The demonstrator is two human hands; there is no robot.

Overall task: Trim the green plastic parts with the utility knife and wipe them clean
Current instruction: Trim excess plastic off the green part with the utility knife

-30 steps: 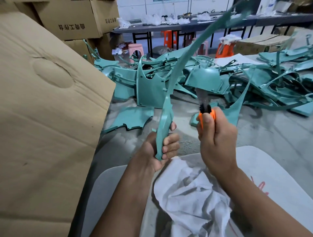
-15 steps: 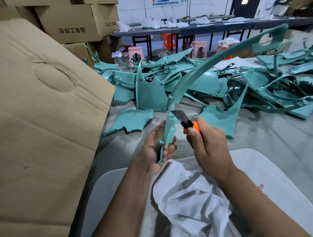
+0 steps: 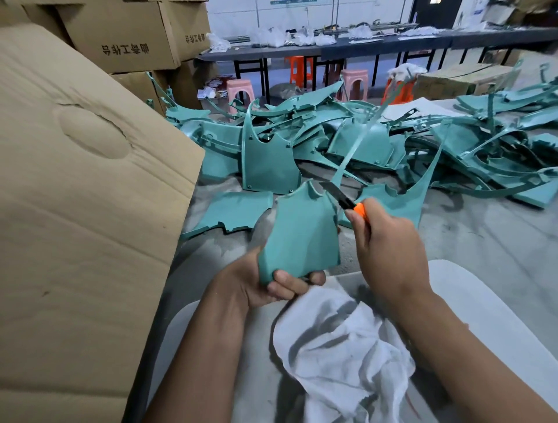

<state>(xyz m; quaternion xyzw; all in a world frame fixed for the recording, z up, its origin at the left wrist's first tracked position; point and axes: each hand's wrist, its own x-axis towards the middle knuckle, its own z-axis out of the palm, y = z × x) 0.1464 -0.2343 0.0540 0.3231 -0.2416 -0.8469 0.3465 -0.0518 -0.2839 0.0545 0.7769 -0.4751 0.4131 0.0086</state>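
1. The green plastic part [image 3: 300,235], smooth and curved with a notched top edge, stood upright over the desk [image 3: 498,241], its lower end gripped by the left hand [image 3: 271,282].
2. The right hand [image 3: 389,250] clenched the orange utility knife [image 3: 347,201], blade bared beside the part's top corner; the handle was mostly hidden.
3. A crumpled white rag [image 3: 341,347] lay below.
4. More green parts [image 3: 377,142] were heaped behind.

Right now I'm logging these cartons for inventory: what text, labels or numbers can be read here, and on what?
Large cardboard box: one line of dark printed Chinese characters, upside down, not clear enough to quote.
Neighbouring cardboard box: similar print, upside down, too small to read.
Wall sign: cut off and blurred, unreadable.
Held green plastic part and utility knife: no text shows.
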